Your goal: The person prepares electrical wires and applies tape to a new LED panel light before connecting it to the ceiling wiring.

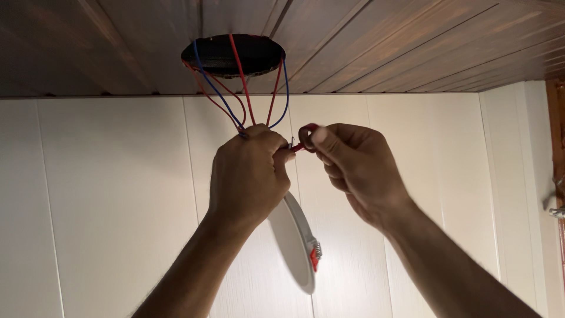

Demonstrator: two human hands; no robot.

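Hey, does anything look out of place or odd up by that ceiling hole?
Yes. Red and blue wires hang loose from the round ceiling hole into the left hand. The white round light panel dangles tilted beneath that hand, unmounted. The right hand pinches a red wire end.

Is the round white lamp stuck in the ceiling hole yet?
Not yet. The round white lamp hangs below the left hand, out of the ceiling hole. Only red and blue wires run up into it.
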